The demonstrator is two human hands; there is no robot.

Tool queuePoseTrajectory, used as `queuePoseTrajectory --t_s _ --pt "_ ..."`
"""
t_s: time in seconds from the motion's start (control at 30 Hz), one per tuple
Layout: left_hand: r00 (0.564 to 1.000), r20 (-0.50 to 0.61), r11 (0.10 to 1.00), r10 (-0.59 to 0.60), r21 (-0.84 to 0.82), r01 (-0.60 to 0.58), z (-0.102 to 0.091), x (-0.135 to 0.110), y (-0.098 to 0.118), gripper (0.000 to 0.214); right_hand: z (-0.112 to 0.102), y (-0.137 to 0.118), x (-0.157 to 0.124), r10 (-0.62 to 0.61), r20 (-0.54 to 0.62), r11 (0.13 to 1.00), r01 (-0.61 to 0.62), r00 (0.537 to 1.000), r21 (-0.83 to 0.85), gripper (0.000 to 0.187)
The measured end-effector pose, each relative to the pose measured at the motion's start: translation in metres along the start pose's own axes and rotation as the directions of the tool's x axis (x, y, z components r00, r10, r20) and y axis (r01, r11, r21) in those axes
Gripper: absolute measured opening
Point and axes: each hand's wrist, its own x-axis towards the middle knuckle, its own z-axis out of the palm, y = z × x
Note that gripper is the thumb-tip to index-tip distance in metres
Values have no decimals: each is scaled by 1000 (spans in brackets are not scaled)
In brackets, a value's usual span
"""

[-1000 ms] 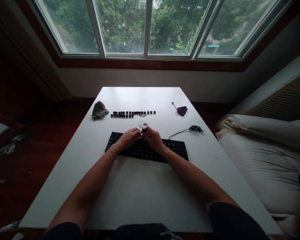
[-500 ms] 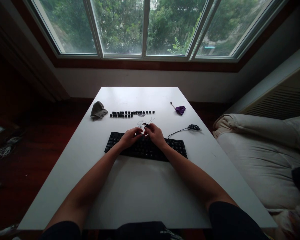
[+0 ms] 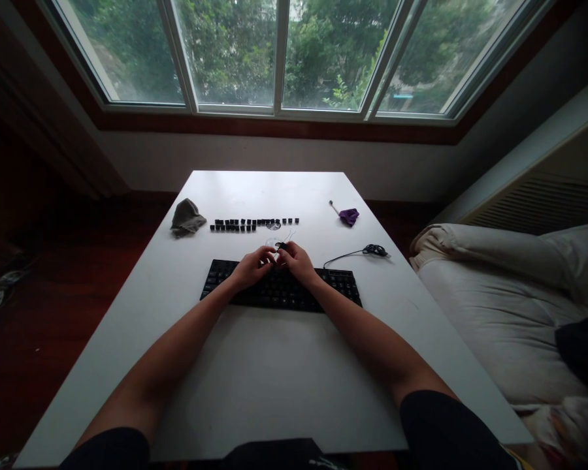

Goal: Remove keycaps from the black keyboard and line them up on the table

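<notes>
A black keyboard [image 3: 340,287] lies across the middle of the white table [image 3: 255,385]. Both my hands hover over its far edge, fingertips meeting. My left hand [image 3: 251,267] is curled, pinching toward a small black keycap [image 3: 280,247] held between the two hands. My right hand [image 3: 298,261] is closed on a thin wire keycap puller, whose wires [image 3: 289,236] stick up behind the cap. A row of loose black keycaps [image 3: 252,224] lies farther back on the table.
A crumpled grey cloth [image 3: 186,217] sits at the back left, a purple brush-like tool [image 3: 347,215] at the back right. The keyboard's coiled cable [image 3: 372,250] lies to the right. A cushioned white seat [image 3: 509,307] stands beside the table; windows are ahead.
My hands have lifted slightly off the keyboard's top row and drawn together around a small black keycap. The view has shifted a little to the right.
</notes>
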Motion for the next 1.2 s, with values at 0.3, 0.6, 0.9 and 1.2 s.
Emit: queuePoseTrajectory --t_s 0.3,0.6,0.9,1.2 --pt "998 -57 998 3 56 0 -2 12 -9 39 -3 3 26 -71 56 993 76 996 -86 34" --pt "991 -113 986 67 160 -49 -3 15 -6 45 -8 -5 23 -107 72 986 115 992 -119 33" --pt "984 -125 969 127 229 -96 1 18 1 41 -13 -2 2 -123 -22 991 121 992 -53 28" --pt "972 -138 899 188 423 -114 3 9 8 18 -13 -2 1 -125 -10 992 125 992 13 24"
